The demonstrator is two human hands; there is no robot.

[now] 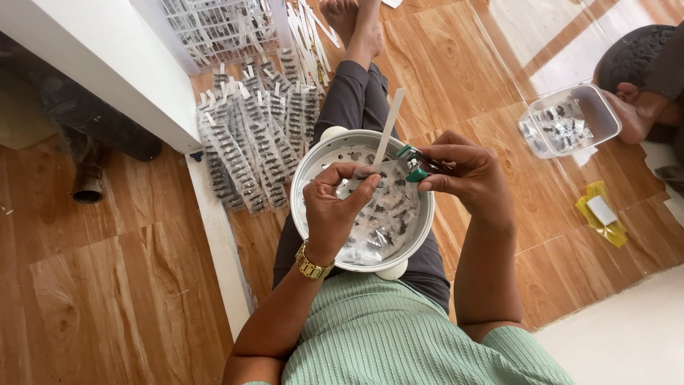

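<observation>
your left hand [335,203] pinches a small clear bag [381,175] while your right hand [467,175] grips a green stapler [412,164] on it; many filled bags [253,142] lie stacked, more loose pieces wait in the bowl [313,160].

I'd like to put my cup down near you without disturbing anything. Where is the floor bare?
Bare wood lies left of the white beam, and between the bowl and the clear tub. Ahead it is crowded: packed little bags below the white basket.
</observation>
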